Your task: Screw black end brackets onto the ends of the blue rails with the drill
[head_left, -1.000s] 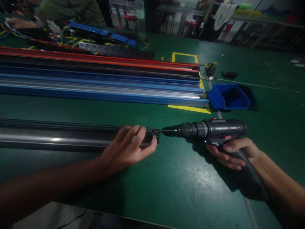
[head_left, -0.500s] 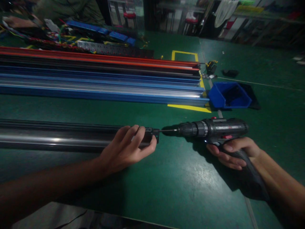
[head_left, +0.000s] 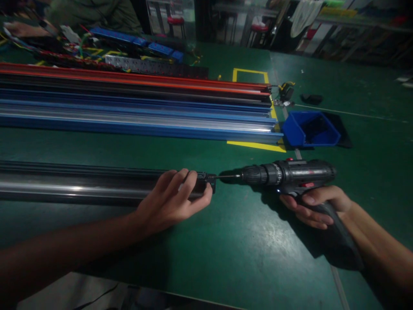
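My left hand (head_left: 176, 198) is wrapped over the right end of a long dark metal profile (head_left: 74, 185), which lies along the green table. A small black end plate (head_left: 213, 183) shows just past the fingertips. In my right hand (head_left: 316, 209) is a black cordless drill (head_left: 290, 172), held level with its nose to the left. Its long thin bit (head_left: 227, 176) reaches the end of the profile beside my left fingers. A small light glows under the chuck. The exact contact of bit and screw is too small to make out.
Blue profiles (head_left: 145, 118) and an orange profile (head_left: 161, 79) lie side by side behind. A blue bin (head_left: 298, 129) stands at their right end. Wired blue strips (head_left: 129, 38) lie at the back left, near another person's arm (head_left: 29, 30). The green table (head_left: 258, 258) has yellow tape marks.
Both hands, the drill and the profile stay in practically the same place. At the back left, the other person's hand has shifted slightly.
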